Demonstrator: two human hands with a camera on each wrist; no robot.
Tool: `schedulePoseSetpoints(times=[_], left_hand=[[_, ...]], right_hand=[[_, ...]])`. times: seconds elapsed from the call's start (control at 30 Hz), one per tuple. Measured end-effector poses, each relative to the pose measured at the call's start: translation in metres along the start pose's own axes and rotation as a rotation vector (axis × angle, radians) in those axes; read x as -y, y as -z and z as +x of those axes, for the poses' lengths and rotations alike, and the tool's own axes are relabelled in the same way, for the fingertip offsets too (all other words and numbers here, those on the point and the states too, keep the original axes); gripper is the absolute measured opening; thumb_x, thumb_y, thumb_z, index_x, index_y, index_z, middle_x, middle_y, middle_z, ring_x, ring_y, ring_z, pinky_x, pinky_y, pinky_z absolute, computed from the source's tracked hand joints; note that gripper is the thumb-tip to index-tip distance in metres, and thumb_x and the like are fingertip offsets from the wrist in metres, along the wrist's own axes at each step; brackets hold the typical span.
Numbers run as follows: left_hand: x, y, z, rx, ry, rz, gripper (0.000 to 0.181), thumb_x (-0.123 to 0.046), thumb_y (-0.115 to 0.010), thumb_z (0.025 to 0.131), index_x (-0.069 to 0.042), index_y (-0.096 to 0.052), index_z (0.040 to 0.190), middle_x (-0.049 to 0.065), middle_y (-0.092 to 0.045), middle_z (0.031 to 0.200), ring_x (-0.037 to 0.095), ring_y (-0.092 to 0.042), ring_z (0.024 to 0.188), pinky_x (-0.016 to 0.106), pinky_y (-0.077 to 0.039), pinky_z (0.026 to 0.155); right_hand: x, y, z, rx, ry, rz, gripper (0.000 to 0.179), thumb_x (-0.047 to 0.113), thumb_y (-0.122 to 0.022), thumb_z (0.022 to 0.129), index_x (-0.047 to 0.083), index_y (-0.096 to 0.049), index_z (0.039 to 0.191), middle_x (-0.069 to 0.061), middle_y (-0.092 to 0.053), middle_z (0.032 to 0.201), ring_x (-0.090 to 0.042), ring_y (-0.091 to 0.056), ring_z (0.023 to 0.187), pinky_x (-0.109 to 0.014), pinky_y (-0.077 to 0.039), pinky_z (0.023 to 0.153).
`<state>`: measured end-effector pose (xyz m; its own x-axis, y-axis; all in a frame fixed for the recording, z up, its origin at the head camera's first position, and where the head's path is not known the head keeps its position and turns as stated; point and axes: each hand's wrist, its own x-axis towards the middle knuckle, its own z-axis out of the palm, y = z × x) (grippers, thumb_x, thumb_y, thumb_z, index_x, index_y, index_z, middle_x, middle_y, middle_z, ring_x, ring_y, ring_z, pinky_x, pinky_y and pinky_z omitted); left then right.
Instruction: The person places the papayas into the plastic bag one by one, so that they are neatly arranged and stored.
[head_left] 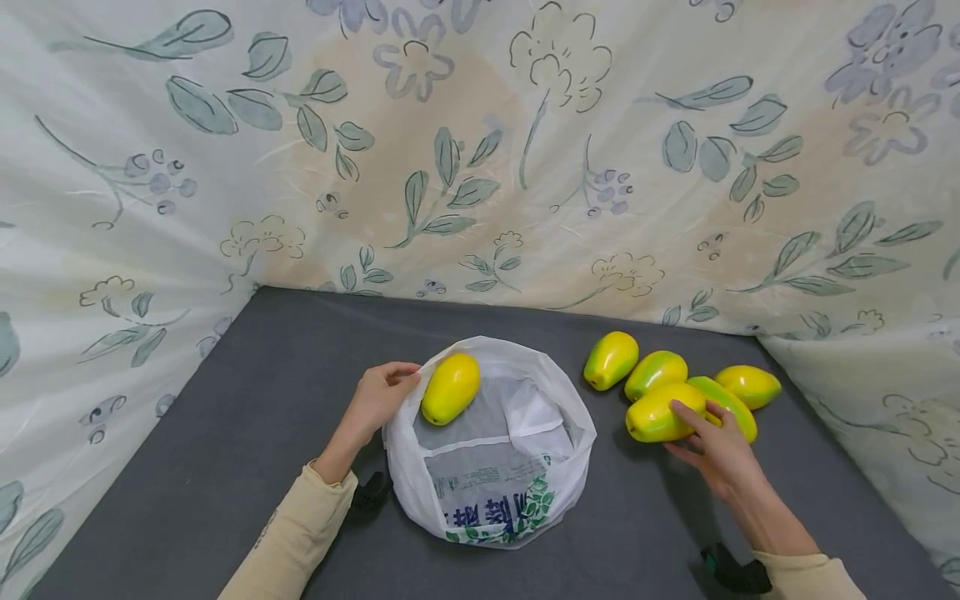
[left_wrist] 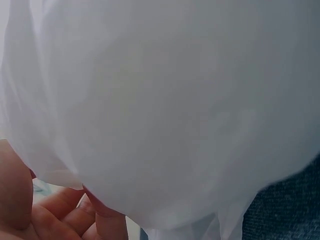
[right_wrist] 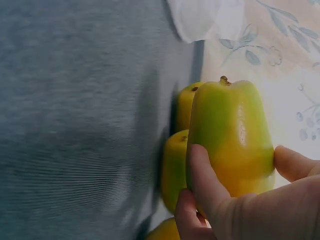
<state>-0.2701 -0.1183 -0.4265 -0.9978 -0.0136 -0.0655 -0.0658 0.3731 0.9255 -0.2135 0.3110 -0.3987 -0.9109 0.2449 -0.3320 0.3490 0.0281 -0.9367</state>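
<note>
A white plastic bag (head_left: 491, 533) with green and blue print stands with its mouth spread wide. Inside it, by the left wall, is a yellow papaya (head_left: 451, 388). My left hand (head_left: 378, 400) pinches the bag's left rim; the left wrist view is mostly filled by the bag's white side (left_wrist: 165, 110), with curled fingers (left_wrist: 65, 210) below it. To the right of the bag, my right hand (head_left: 716, 450) grips a yellow-green papaya (head_left: 660, 413), thumb on one side and fingers on the other. In the right wrist view this papaya (right_wrist: 230, 135) has its stem end pointing away from the palm.
Several more papayas lie grouped on the dark grey cloth (head_left: 247, 467) around the held one: one at the back left (head_left: 611, 360), one beside it (head_left: 657, 374), a greener one (head_left: 738, 408) behind the right hand and one far right (head_left: 748, 386). Floral curtains (head_left: 465, 167) enclose the back and sides.
</note>
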Motion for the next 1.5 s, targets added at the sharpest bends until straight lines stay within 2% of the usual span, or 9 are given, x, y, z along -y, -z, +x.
schedulePoseSetpoints(times=[0.07, 0.17, 0.33, 0.4, 0.57, 0.7, 0.93, 1.2, 1.5], left_hand=[[0.000, 0.000, 0.000, 0.004, -0.004, -0.010, 0.029, -0.020, -0.059, 0.096, -0.004, -0.064, 0.120, 0.014, -0.064, 0.112, 0.028, -0.059, 0.097, 0.040, -0.050, 0.082], [0.001, 0.001, 0.000, 0.010, -0.005, -0.019, 0.030, -0.020, -0.059, 0.096, -0.004, -0.064, 0.120, 0.014, -0.063, 0.113, 0.028, -0.060, 0.099, 0.040, -0.050, 0.083], [0.002, 0.001, 0.000, 0.013, -0.010, -0.006, 0.031, -0.021, -0.058, 0.096, -0.004, -0.064, 0.121, 0.013, -0.063, 0.115, 0.027, -0.059, 0.099, 0.041, -0.050, 0.084], [0.002, 0.002, 0.001, 0.014, -0.016, -0.001, 0.031, -0.021, -0.058, 0.096, -0.004, -0.064, 0.121, 0.014, -0.063, 0.115, 0.027, -0.059, 0.100, 0.041, -0.050, 0.084], [0.002, 0.002, 0.000, 0.014, -0.021, -0.005, 0.031, -0.021, -0.059, 0.096, -0.003, -0.064, 0.120, 0.014, -0.064, 0.114, 0.027, -0.060, 0.099, 0.040, -0.050, 0.083], [0.002, 0.002, 0.000, 0.013, -0.015, -0.010, 0.030, -0.021, -0.059, 0.096, -0.003, -0.064, 0.120, 0.014, -0.064, 0.114, 0.027, -0.060, 0.099, 0.040, -0.050, 0.083], [0.001, 0.002, 0.000, 0.010, 0.002, -0.011, 0.030, -0.022, -0.059, 0.096, -0.005, -0.065, 0.120, 0.013, -0.063, 0.114, 0.028, -0.060, 0.099, 0.040, -0.050, 0.083], [0.000, 0.001, 0.000, 0.008, -0.001, -0.004, 0.030, -0.022, -0.059, 0.096, -0.006, -0.065, 0.120, 0.012, -0.063, 0.116, 0.028, -0.059, 0.101, 0.041, -0.050, 0.084], [0.002, 0.001, 0.001, 0.003, -0.005, -0.003, 0.029, -0.021, -0.059, 0.096, -0.006, -0.066, 0.119, 0.013, -0.063, 0.115, 0.029, -0.059, 0.101, 0.041, -0.050, 0.084]], right_hand=[[0.007, -0.003, -0.003, 0.014, 0.018, -0.008, 0.106, 0.042, -0.061, 0.090, 0.010, 0.021, 0.149, -0.020, -0.009, 0.149, -0.019, -0.046, 0.110, -0.039, -0.050, 0.088], [0.016, -0.009, -0.006, 0.039, 0.039, -0.018, 0.103, 0.041, -0.060, 0.091, 0.010, 0.020, 0.149, -0.020, -0.006, 0.151, -0.018, -0.047, 0.109, -0.039, -0.050, 0.087], [0.025, -0.024, -0.009, 0.076, 0.066, -0.048, 0.102, 0.043, -0.059, 0.092, 0.009, 0.020, 0.149, -0.022, 0.004, 0.154, -0.033, -0.034, 0.127, -0.041, -0.048, 0.090], [0.028, -0.032, -0.009, 0.093, 0.090, -0.083, 0.101, 0.043, -0.058, 0.092, 0.008, 0.017, 0.150, -0.024, 0.001, 0.153, -0.037, -0.031, 0.129, -0.043, -0.047, 0.092], [0.035, -0.052, -0.011, 0.170, 0.142, -0.154, 0.096, 0.043, -0.057, 0.094, 0.007, 0.011, 0.151, -0.026, -0.012, 0.148, -0.037, -0.037, 0.124, -0.043, -0.047, 0.091], [0.039, -0.068, -0.012, 0.267, 0.146, -0.150, 0.091, 0.038, -0.056, 0.096, 0.006, 0.009, 0.151, -0.026, -0.011, 0.147, -0.036, -0.037, 0.125, -0.044, -0.046, 0.092], [0.038, -0.093, -0.009, 0.375, 0.132, -0.124, 0.084, 0.033, -0.057, 0.096, 0.006, 0.001, 0.151, -0.024, -0.016, 0.146, -0.036, -0.042, 0.120, -0.044, -0.046, 0.092], [0.031, -0.116, -0.011, 0.446, 0.142, -0.154, 0.078, 0.029, -0.062, 0.094, 0.006, -0.012, 0.149, -0.024, -0.027, 0.141, -0.035, -0.050, 0.113, -0.045, -0.047, 0.090], [0.022, -0.146, -0.019, 0.566, 0.115, -0.154, 0.072, 0.024, -0.064, 0.092, 0.008, -0.021, 0.147, -0.025, -0.026, 0.142, -0.035, -0.052, 0.108, -0.044, -0.051, 0.085]])
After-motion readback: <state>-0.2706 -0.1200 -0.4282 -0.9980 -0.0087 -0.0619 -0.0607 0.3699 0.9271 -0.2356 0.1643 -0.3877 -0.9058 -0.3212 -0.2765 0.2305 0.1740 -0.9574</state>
